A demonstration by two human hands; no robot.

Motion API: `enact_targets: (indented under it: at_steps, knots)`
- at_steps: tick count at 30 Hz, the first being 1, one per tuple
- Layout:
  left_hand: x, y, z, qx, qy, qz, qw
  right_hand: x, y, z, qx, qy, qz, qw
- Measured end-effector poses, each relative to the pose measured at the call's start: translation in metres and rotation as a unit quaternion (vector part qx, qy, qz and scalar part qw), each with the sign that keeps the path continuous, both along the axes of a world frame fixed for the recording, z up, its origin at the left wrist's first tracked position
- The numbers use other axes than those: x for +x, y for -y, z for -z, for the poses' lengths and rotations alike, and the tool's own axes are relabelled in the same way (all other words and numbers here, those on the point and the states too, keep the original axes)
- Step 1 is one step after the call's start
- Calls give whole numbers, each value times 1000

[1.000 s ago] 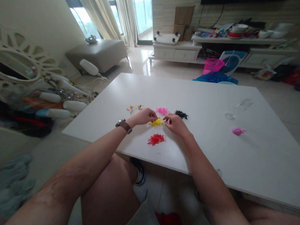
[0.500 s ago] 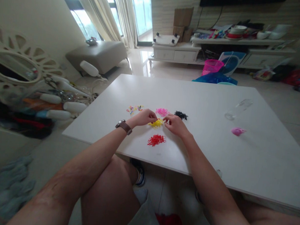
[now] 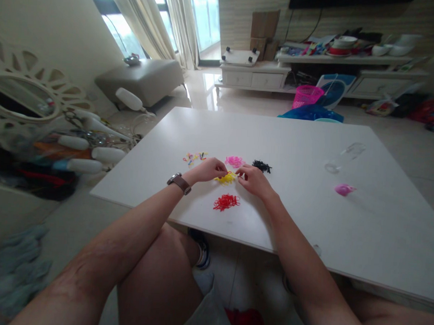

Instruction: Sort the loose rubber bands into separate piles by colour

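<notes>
My left hand (image 3: 214,169), with a watch on its wrist, is closed in a pinch over the yellow rubber bands (image 3: 225,179). A small red rubber band (image 3: 229,172) shows at its fingertips. My right hand (image 3: 251,179) faces it from the right, fingers bent together; anything between them is too small to make out. Behind the hands lie the pink rubber bands (image 3: 234,161) and the black rubber bands (image 3: 262,166). Nearer to me is a heap of red rubber bands (image 3: 226,202). Mixed-colour bands (image 3: 194,158) are scattered left of my left hand.
The white table (image 3: 293,142) spans the middle. On its right side are a clear plastic container (image 3: 346,157) and a pink object (image 3: 344,189). Another small clear piece (image 3: 317,250) is by the front edge. Beyond the table stands a pink basket (image 3: 307,96).
</notes>
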State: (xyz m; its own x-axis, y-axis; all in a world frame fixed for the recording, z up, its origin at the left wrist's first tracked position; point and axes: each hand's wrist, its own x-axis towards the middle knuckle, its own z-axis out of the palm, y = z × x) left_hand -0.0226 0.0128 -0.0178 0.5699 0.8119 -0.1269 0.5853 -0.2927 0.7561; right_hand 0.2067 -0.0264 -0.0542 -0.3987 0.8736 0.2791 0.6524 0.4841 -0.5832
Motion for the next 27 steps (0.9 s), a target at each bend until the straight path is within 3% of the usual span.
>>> enact_targets:
  at_steps: [27]
  knots:
    - [0,1,-2,2,-8,4,1000,0,1,-1,-2,0,2,1000]
